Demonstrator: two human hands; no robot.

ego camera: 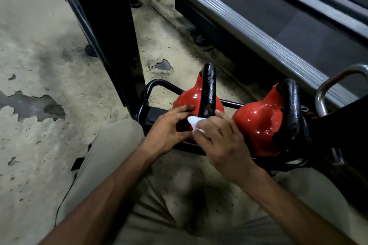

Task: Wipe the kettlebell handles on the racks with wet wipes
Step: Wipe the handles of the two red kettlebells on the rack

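Two red kettlebells with black handles sit on a low black rack (157,83). The left kettlebell (187,97) has its handle (208,89) standing up in the middle of the view. The right kettlebell (256,121) has its handle (291,109) beside it. My right hand (221,141) holds a white wet wipe (196,123) against the base of the left handle. My left hand (169,127) rests with fingers spread on the left kettlebell's near side, touching the wipe's edge. Most of the wipe is hidden under my right hand.
A black upright post (111,32) of the rack rises at the left. A treadmill deck (278,22) lies at the upper right. A chrome handle (326,89) shows at the right edge. The worn concrete floor (39,65) spreads left. My knees in beige trousers (111,155) are below.
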